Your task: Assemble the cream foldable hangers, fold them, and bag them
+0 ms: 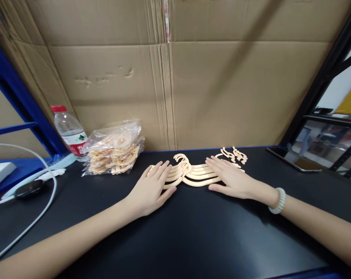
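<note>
Several cream-coloured hangers (200,182) lie overlapped on the black tabletop, their hooks bunched in the middle and pointing away from me. Flat across their left arms rests my left hand (153,186), its fingers stretched out and the thumb spread. My right hand (229,176) lies the same way over the right arms, fingers extended, a pale coiled band on the wrist. Both palms cover the outer ends of the hangers. Just beyond my right hand is a small group of loose cream hook pieces (235,155).
Clear plastic bags of cream pieces (114,149) are piled at the back left, beside a red-capped bottle (69,130). A white cable (52,193) and a black oval device (29,188) lie at far left. A dark tablet-like slab (293,159) is at right. Cardboard (222,77) stands behind.
</note>
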{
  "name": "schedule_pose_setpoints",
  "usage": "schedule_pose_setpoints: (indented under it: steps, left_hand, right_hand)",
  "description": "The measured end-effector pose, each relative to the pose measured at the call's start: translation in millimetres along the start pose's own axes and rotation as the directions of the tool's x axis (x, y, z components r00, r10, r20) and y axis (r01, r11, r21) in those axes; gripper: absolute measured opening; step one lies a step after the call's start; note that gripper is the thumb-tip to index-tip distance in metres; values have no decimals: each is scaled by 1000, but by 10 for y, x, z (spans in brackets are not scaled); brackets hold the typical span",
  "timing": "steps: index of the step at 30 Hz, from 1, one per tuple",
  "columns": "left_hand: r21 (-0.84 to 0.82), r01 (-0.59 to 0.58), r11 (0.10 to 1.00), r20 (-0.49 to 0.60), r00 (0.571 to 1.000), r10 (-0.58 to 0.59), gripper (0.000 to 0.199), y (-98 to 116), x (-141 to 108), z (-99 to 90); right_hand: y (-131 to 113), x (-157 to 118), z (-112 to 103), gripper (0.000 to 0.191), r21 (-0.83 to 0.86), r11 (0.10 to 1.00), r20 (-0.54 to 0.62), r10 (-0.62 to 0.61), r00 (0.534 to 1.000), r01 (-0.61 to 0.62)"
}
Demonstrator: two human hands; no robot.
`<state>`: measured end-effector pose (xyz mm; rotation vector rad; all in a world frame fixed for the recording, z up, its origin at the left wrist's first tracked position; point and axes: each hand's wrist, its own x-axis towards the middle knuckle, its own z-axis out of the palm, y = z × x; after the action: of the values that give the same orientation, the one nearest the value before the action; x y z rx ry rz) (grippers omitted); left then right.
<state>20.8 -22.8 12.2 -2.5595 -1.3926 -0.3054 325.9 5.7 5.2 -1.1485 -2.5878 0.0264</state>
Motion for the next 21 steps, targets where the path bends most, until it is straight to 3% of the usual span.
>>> schedule_pose_setpoints:
  steps: [4, 8, 12, 21]
  left_hand:
    - [-91, -22, 996, 161, 986, 36, 64, -134, 51, 18]
    - [-88, 18, 996, 256, 967, 5, 66, -191, 78, -23]
    - [-72, 30, 997, 249, 968, -12, 67, -208, 146, 7]
    - [-110, -49, 993, 164, 984, 67, 64, -98, 449, 126]
  right_hand:
    - [-13, 1, 90, 81, 24, 999, 97, 38, 995, -40]
    - [29, 56, 100, 82, 21, 999, 120, 33, 992, -36]
    - [81, 119, 138, 80, 0, 998, 91, 58, 994, -59]
    - [358, 23, 119, 75, -26, 993, 56, 113, 992, -112]
